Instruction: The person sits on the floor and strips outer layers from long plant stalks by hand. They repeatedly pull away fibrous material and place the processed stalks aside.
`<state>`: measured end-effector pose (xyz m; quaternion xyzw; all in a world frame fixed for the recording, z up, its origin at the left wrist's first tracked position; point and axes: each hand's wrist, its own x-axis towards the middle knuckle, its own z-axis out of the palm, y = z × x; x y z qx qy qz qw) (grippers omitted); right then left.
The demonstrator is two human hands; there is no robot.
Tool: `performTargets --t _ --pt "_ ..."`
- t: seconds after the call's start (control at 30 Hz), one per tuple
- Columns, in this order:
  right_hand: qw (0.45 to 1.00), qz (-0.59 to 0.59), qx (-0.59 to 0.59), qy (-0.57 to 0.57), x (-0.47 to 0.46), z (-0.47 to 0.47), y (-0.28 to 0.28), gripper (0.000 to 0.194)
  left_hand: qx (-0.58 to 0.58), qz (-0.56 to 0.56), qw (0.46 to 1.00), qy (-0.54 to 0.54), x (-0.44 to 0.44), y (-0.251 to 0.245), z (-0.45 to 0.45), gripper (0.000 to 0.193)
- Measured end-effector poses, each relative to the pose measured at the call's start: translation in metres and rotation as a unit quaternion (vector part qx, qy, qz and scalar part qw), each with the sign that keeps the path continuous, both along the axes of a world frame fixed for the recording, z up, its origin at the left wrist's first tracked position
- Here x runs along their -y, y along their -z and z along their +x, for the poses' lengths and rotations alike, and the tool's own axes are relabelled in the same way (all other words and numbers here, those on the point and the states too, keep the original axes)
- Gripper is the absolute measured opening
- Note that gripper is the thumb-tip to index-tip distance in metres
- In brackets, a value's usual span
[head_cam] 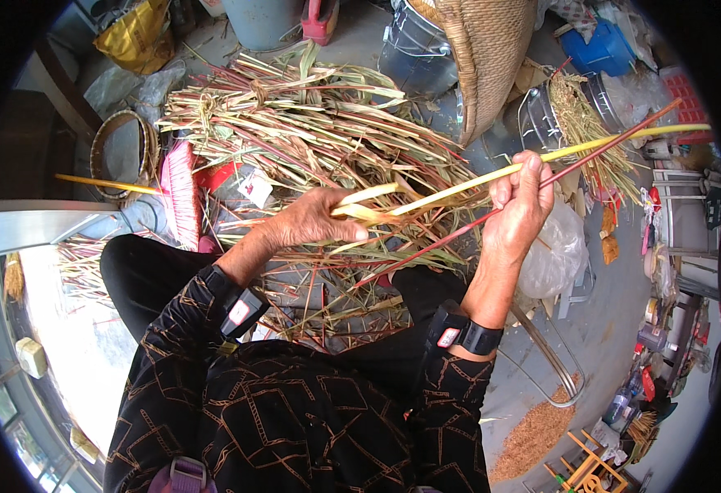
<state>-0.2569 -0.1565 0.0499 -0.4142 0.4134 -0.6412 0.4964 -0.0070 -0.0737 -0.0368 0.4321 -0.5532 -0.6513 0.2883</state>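
My left hand (317, 217) grips the thick end of a pale yellow plant stalk (459, 188), where a leaf sheath is peeling away. My right hand (523, 200) holds the same stalk farther up, together with a thin dark red stalk (437, 243) that crosses it beyond my fingers. The yellow stalk runs on to the upper right. Under and beyond my hands lies a large heap of cut stalks (311, 123) with dry leaves, tied near its left end. Loose stalk pieces lie between my legs.
A pink broom (180, 194) and a round basket (120, 148) are at left. A large woven basket (490, 55) leans by a dark bucket (419, 52). Seed heads (576, 117) lie at right, above a clear plastic bag (554, 252). Grain (536, 437) is spread on the floor at lower right.
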Motion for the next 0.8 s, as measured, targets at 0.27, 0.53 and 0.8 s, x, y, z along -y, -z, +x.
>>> performTargets --t 0.27,0.53,0.8 --pt "0.995 -0.056 0.057 -0.058 0.001 -0.001 -0.007 0.024 -0.078 0.102 0.992 -0.013 -0.007 0.005 0.000 0.029" --pt "0.993 -0.069 0.047 -0.087 -0.001 0.000 -0.007 0.025 -0.224 0.219 0.949 -0.032 -0.017 0.006 -0.010 0.030" --pt "0.990 -0.082 0.046 -0.107 -0.003 -0.002 -0.007 0.026 -0.250 0.215 0.939 -0.093 -0.021 0.014 -0.019 0.025"
